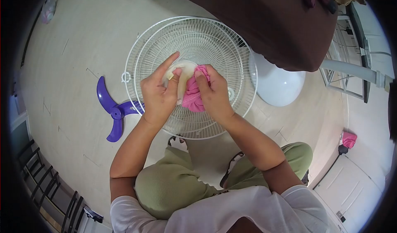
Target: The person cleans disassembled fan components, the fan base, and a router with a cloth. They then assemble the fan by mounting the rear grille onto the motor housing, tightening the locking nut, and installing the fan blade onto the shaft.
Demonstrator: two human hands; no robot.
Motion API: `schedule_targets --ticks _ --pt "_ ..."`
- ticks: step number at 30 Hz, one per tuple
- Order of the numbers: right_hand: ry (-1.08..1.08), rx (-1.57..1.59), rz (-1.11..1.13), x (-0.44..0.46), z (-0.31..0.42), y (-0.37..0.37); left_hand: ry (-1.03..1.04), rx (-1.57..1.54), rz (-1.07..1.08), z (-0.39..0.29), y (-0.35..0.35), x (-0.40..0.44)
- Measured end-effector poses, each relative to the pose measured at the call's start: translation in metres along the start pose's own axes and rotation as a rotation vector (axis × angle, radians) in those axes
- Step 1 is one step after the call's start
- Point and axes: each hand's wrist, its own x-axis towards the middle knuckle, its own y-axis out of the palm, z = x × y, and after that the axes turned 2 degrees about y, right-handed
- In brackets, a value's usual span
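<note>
Here, right fingers (203,84) pinch pink cloth (193,97) (left fingers (166,64) spread).

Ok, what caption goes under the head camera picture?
Right hand grips a pink cloth above a white fan cover, purple blades on the floor.

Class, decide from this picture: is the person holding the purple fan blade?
No, the purple fan blade lies on the floor, while the right hand grips a pink cloth over the white grille.

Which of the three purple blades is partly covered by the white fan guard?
The rightmost blade: its tip lies beneath the guard; the upper blade and lower blade lie outside.
</note>
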Motion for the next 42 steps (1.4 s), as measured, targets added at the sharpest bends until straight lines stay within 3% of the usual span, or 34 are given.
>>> schedule_targets --ticks 4,6,10,11,13,15,17,19,20,22,26,28,29,31,32,33,34,36,38,40,41,42 --pt "0.031 0.192 -0.049 -0.007 -0.001 0.009 0.138 0.079 -0.125 0.003 0.005 0.0" --pt "0.044 0.175 -0.044 -0.01 -0.001 0.008 0.166 -0.135 -0.214 0.008 0.009 0.002" --pt "0.041 0.156 0.029 -0.012 -0.004 0.002 0.048 -0.106 -0.141 -0.006 -0.001 -0.002" --pt "0.044 0.158 0.028 -0.009 -0.004 -0.005 -0.029 -0.053 -0.036 -0.006 -0.006 0.001" --pt "-0.032 -0.284 0.343 0.002 0.004 -0.027 -0.111 0.0 0.066 -0.004 -0.015 0.007" --pt "-0.085 -0.335 0.401 0.011 0.012 -0.037 0.02 0.167 0.186 -0.005 -0.02 0.013" --pt "-0.149 -0.386 0.464 0.009 0.012 -0.034 0.03 0.107 0.137 -0.014 -0.019 0.014" --pt "-0.087 0.034 0.162 -0.006 0.001 -0.013 0.043 0.045 0.086 -0.019 -0.01 0.014" --pt "-0.09 0.033 0.164 -0.011 -0.002 -0.003 0.092 -0.019 -0.02 -0.017 -0.001 0.013" --pt "-0.017 0.24 -0.127 -0.021 -0.006 0.014 0.134 -0.082 -0.119 -0.009 0.006 0.008" --pt "0.04 0.266 -0.092 -0.021 -0.013 0.017 0.177 -0.09 -0.213 0.001 0.01 -0.001" --pt "-0.015 0.124 -0.002 -0.017 -0.015 0.012 0.167 -0.115 -0.22 0.003 0.007 -0.002" --pt "-0.014 0.125 -0.003 -0.013 -0.016 0.004 0.145 -0.094 -0.157 0.002 0.005 -0.002" --pt "-0.137 -0.211 0.152 0.003 -0.012 -0.022 0.127 -0.076 -0.094 -0.001 -0.003 0.004" --pt "-0.135 -0.213 0.152 0.008 -0.01 -0.03 -0.066 -0.088 0.168 -0.005 -0.011 0.009" --pt "-0.287 -0.374 0.205 0.014 -0.007 -0.036 -0.261 -0.098 0.428 -0.006 -0.015 0.012" --pt "-0.439 -0.533 0.256 0.015 -0.005 -0.038 -0.265 -0.098 0.43 -0.001 -0.012 0.011" --pt "-0.435 -0.523 0.277 0.019 -0.002 -0.036 -0.018 0.122 0.435 0.01 -0.002 0.013" --pt "-0.425 -0.518 0.293 0.018 -0.003 -0.038 -0.054 0.063 0.351 0.009 0.0 0.01" --pt "-0.17 -0.203 0.404 0.014 -0.014 -0.039 -0.096 0.006 0.266 0.012 0.002 0.006" --pt "-0.168 -0.205 0.403 0.011 -0.024 -0.037 -0.121 -0.044 0.232 0.017 0.002 0.005" --pt "-0.098 -0.013 0.332 0.006 -0.036 -0.031 -0.145 -0.092 0.194 0.02 0.002 0.004"
